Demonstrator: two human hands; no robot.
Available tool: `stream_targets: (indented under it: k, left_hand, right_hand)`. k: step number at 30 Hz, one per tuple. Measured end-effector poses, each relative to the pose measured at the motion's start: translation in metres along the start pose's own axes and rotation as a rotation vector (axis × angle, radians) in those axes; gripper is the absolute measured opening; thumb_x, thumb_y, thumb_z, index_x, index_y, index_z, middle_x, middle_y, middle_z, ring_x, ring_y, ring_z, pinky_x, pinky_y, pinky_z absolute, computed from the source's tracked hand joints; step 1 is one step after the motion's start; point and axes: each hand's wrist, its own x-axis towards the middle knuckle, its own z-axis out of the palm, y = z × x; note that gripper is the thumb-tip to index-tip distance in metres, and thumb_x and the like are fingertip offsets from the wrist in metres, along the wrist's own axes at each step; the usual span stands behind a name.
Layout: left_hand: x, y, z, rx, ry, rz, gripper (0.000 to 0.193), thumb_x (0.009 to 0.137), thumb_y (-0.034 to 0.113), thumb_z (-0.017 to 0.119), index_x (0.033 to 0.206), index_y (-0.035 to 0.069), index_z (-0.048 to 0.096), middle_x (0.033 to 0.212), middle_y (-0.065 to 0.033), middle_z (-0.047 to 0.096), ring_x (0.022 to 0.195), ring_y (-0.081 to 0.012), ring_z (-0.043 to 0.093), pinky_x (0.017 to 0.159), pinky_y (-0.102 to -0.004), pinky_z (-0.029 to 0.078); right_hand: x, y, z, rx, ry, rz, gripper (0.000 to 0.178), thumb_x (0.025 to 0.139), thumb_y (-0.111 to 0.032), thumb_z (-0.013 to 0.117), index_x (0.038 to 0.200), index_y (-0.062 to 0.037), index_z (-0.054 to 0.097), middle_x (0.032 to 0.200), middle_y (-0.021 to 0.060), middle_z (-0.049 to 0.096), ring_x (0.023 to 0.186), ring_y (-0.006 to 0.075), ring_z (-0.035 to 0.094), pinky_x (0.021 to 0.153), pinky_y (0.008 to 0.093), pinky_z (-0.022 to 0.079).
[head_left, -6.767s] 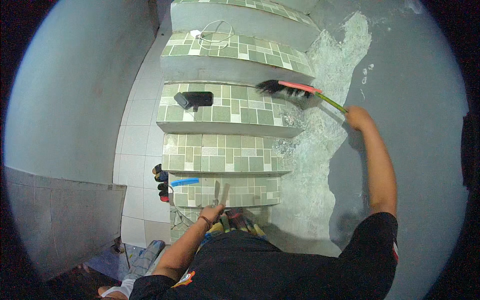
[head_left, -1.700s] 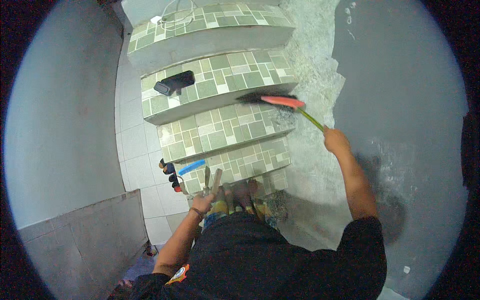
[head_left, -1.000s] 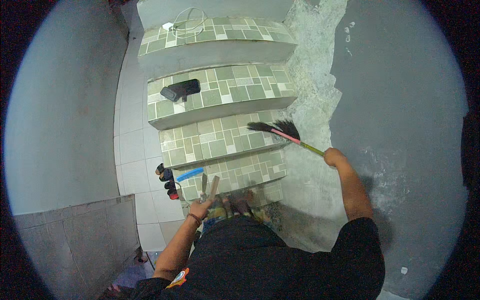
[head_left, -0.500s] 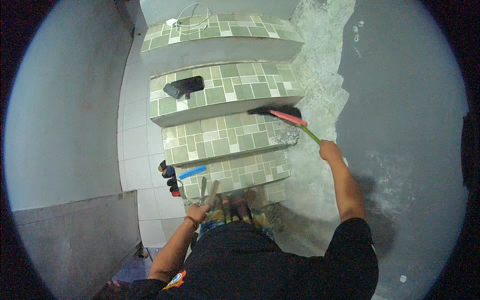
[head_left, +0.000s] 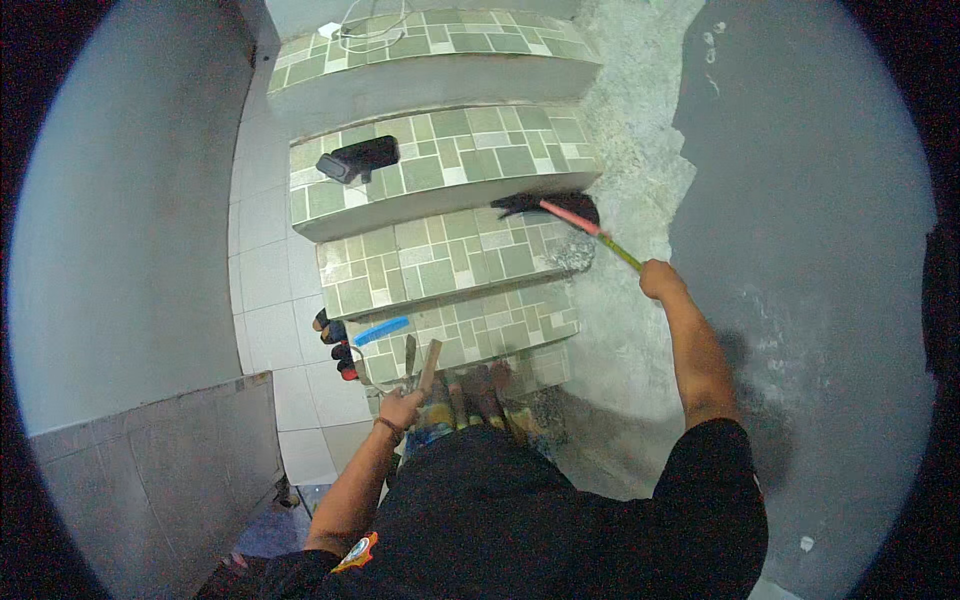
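Observation:
My right hand [head_left: 660,280] is closed around the green handle [head_left: 622,253] of a broom. Its pink head [head_left: 570,217] and splayed black bristles [head_left: 522,206] lie at the back of a tiled step [head_left: 420,255], against the riser. Pale debris [head_left: 572,252] is scattered at that step's right end, just below the bristles. Low on the left, my left hand [head_left: 400,408] grips two flat, blade-like tools, one pale [head_left: 429,366] and one darker [head_left: 410,352], spread in a V; their exact kind is unclear. A blue strip [head_left: 382,331] rests on the lower step beyond that hand.
A black phone-like object [head_left: 368,155] sits on a higher step, and a white cable [head_left: 375,32] is coiled on the one above. Footwear [head_left: 335,345] stands left of the steps. A rough, patchy wall [head_left: 635,150] borders them on the right. My feet are below me.
The whole view has shifted, so the steps appear slightly higher. The broom stays in the same corner, its pink head turned more edge-on. Both hands keep their hold.

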Motion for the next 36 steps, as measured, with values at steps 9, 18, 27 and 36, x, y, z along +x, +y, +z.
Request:
stream_targets:
  k: [9, 18, 27, 36]
  left_hand:
    - [-0.02, 0.04, 0.008, 0.194, -0.004, 0.121, 0.072, 0.075, 0.052, 0.077, 0.113, -0.008, 0.066, 0.094, -0.019, 0.072, 0.082, -0.0245, 0.07, 0.073, -0.0384, 0.054]
    - [0.008, 0.069, 0.017, 0.325, 0.112, 0.281, 0.069, 0.071, 0.054, 0.08, 0.101, -0.006, 0.068, 0.083, -0.0146, 0.071, 0.074, -0.0223, 0.069, 0.066, -0.0381, 0.054]
    - [0.037, 0.095, 0.051, 0.316, 0.039, 0.181, 0.068, 0.071, 0.055, 0.08, 0.098, -0.007, 0.069, 0.081, -0.0145, 0.072, 0.073, -0.0215, 0.069, 0.066, -0.0369, 0.055]
    - [0.015, 0.092, 0.069, 0.309, 0.078, 0.16, 0.075, 0.069, 0.061, 0.076, 0.105, -0.005, 0.07, 0.096, -0.0243, 0.072, 0.092, -0.0338, 0.071, 0.081, -0.0413, 0.055]
  right_hand:
    - [-0.086, 0.067, 0.03, -0.083, 0.16, -0.099, 0.028, 0.097, -0.015, 0.048, 0.118, -0.0019, 0.062, 0.098, 0.021, 0.07, 0.095, 0.0422, 0.068, 0.083, 0.0543, 0.053]
    - [-0.221, 0.039, 0.042, 0.401, 0.259, 0.152, 0.043, 0.1, -0.022, 0.054, 0.14, -0.0062, 0.055, 0.117, 0.0245, 0.066, 0.107, 0.0404, 0.065, 0.095, 0.0465, 0.05]
    - [-0.148, -0.028, 0.065, 0.713, 0.478, -0.079, 0.042, 0.098, -0.022, 0.058, 0.136, -0.0055, 0.057, 0.108, 0.0272, 0.068, 0.102, 0.0439, 0.066, 0.088, 0.0483, 0.051]
    - [-0.096, 0.016, -0.004, 0.581, 0.545, -0.054, 0.046, 0.095, -0.022, 0.061, 0.137, -0.0064, 0.056, 0.116, 0.0273, 0.066, 0.109, 0.0447, 0.063, 0.096, 0.0477, 0.049]
